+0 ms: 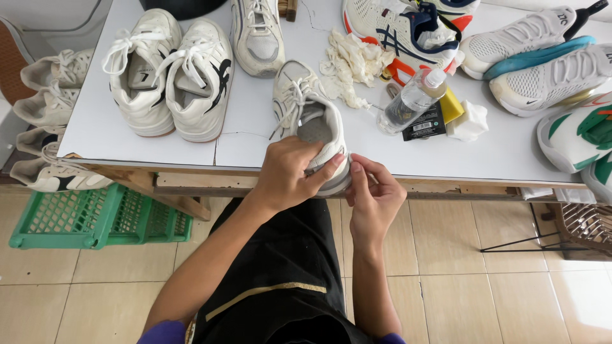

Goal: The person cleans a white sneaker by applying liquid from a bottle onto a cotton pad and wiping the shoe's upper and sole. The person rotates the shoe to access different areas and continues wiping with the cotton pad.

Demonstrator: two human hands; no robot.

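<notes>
sneaker (310,121) at table (115,137) front edge, heel toward the person, long axis running away | left hand (290,175) gripping heel | right hand (373,194) pinching heel's right side, both equally close

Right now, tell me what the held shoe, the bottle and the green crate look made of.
Shoe: off-white mesh with smoother panels, probably synthetic; matte, slightly soiled.
Bottle: clear glossy plastic by its see-through wall, with a white cap.
Crate: green moulded plastic, judging by its open lattice walls.
</notes>
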